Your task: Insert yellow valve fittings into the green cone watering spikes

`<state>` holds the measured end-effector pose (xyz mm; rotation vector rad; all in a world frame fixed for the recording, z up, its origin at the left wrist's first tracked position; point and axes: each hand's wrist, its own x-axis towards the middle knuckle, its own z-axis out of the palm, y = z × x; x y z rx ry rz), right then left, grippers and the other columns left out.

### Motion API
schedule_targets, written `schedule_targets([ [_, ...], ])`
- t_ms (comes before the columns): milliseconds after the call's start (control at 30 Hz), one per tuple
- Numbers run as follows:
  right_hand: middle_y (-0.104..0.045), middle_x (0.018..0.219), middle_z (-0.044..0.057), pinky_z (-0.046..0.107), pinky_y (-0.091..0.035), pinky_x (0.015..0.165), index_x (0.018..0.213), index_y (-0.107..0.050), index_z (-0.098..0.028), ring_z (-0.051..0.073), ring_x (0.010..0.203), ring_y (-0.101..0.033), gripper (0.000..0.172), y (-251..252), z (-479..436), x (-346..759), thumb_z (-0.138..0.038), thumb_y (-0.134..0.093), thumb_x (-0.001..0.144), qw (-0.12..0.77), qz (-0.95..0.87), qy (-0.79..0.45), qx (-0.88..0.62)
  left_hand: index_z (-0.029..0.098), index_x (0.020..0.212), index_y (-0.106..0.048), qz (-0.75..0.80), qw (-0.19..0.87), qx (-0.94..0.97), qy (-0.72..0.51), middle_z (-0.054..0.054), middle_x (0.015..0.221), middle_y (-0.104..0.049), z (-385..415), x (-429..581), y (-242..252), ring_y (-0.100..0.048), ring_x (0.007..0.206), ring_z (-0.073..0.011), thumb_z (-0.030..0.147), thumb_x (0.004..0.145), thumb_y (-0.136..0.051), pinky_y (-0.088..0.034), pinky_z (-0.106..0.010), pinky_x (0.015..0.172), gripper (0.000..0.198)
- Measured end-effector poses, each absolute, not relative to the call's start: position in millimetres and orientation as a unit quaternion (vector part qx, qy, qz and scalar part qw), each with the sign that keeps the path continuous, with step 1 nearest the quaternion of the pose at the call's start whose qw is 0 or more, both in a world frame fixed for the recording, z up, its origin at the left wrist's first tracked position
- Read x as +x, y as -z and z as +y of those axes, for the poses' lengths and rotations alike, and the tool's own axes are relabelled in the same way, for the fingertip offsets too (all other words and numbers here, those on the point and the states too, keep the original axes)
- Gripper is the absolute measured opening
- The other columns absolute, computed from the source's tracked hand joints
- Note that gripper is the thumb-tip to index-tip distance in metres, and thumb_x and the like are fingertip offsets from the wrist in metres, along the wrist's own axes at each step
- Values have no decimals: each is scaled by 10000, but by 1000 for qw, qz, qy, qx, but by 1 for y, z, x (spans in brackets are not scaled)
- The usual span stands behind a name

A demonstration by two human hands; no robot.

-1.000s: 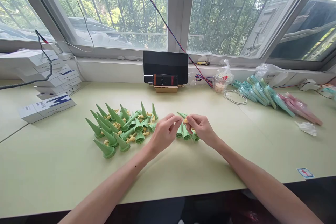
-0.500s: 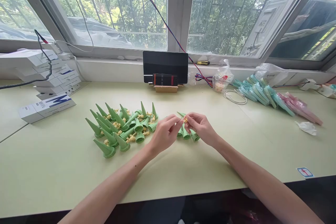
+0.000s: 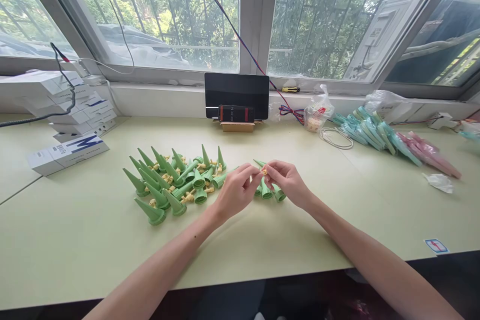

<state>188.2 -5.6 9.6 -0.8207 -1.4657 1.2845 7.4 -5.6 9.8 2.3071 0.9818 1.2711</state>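
My left hand point(image 3: 238, 187) and my right hand point(image 3: 288, 182) meet fingertip to fingertip above the table. Between them is a small yellow piece point(image 3: 264, 172), mostly covered by the fingers. The right thumb and forefinger pinch it; the left fingertips are closed against its left side, and whether they grip it too is hidden. Several green cone-shaped nozzles point(image 3: 266, 191) with ribbed collars lie below and behind my hands. To the left spreads a larger heap of green nozzles point(image 3: 174, 203), some upright, some on their sides, with small yellow pieces point(image 3: 187, 198) scattered among them.
A dark tablet point(image 3: 237, 91) and a phone point(image 3: 236, 114) showing a timer lean on a small cardboard stand. White boxes point(image 3: 71, 152) are stacked at the left. Teal and pink packets point(image 3: 378, 132), a coiled white cable point(image 3: 336, 138) and a plastic bag point(image 3: 318, 112) lie at the back right.
My fingers have shifted very slightly around the small yellow piece, less of which shows now. The nozzles have stayed in place.
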Motion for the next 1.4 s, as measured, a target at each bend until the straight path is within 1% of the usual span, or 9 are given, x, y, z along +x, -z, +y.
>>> schedule_targets([
  [200, -572, 656, -19, 270, -461, 563, 907, -623, -185, 115, 578, -528, 280, -15, -10, 188, -465, -623, 896, 489, -638, -486, -342, 184, 769, -574, 360, 171, 806, -438, 10, 695, -538, -5, 8, -11, -439, 570, -96, 285, 986, -470, -386, -230, 571, 262],
  [400, -569, 652, -18, 268, -458, 557, 862, -620, -181, 116, 565, -529, 281, -11, -7, 188, -461, -635, 888, 515, -625, -455, -370, 181, 665, -508, 409, 124, 772, -470, 18, 628, -483, 0, 5, -15, -386, 540, -102, 295, 980, -475, -348, -248, 558, 337],
  [500, -562, 643, -16, 261, -443, 527, 822, -616, -179, 112, 540, -519, 286, -7, -3, 189, -457, -645, 881, 540, -607, -434, -389, 184, 721, -548, 466, 98, 744, -470, 8, 682, -565, 4, 1, -18, -409, 520, -100, 304, 967, -489, -366, -257, 573, 280],
  [633, -555, 636, -11, 261, -418, 492, 789, -612, -181, 115, 524, -516, 309, -6, -1, 190, -475, -639, 881, 552, -598, -422, -400, 198, 844, -620, 550, 67, 752, -357, -19, 755, -630, 8, -4, -14, -525, 594, -149, 290, 926, -522, -351, -270, 561, 158],
  [733, -556, 630, -12, 263, -414, 488, 780, -611, -184, 116, 512, -513, 329, -6, -1, 190, -498, -634, 877, 547, -601, -417, -407, 199, 866, -639, 576, 44, 759, -299, -36, 782, -639, 8, -5, -11, -567, 644, -178, 290, 921, -512, -335, -280, 556, 165],
  [900, -560, 626, -16, 258, -415, 486, 793, -614, -184, 113, 505, -510, 328, -5, -1, 190, -500, -628, 881, 538, -609, -415, -409, 202, 939, -648, 586, 42, 765, -265, -39, 795, -648, 6, -3, -10, -593, 677, -198, 355, 917, -521, -345, -286, 569, 201],
  [1033, -557, 624, -16, 257, -414, 489, 803, -612, -185, 115, 511, -513, 319, -6, -2, 189, -492, -624, 885, 536, -610, -414, -412, 201, 948, -640, 573, 49, 784, -233, -47, 817, -656, 4, -3, -11, -609, 707, -208, 373, 926, -508, -337, -282, 562, 218],
  [1200, -564, 627, -10, 263, -424, 499, 806, -611, -187, 122, 520, -515, 330, -7, -4, 189, -509, -628, 875, 530, -612, -407, -423, 194, 948, -637, 574, 48, 792, -203, -55, 810, -673, 3, -3, -10, -619, 711, -215, 364, 920, -512, -346, -281, 568, 213],
  [1400, -566, 635, -5, 262, -426, 497, 811, -610, -189, 125, 526, -514, 324, -6, -3, 189, -505, -626, 876, 528, -616, -405, -421, 189, 1026, -643, 569, 49, 796, -199, -68, 801, -700, 4, -3, -5, -650, 742, -233, 329, 914, -521, -390, -291, 607, 218],
])
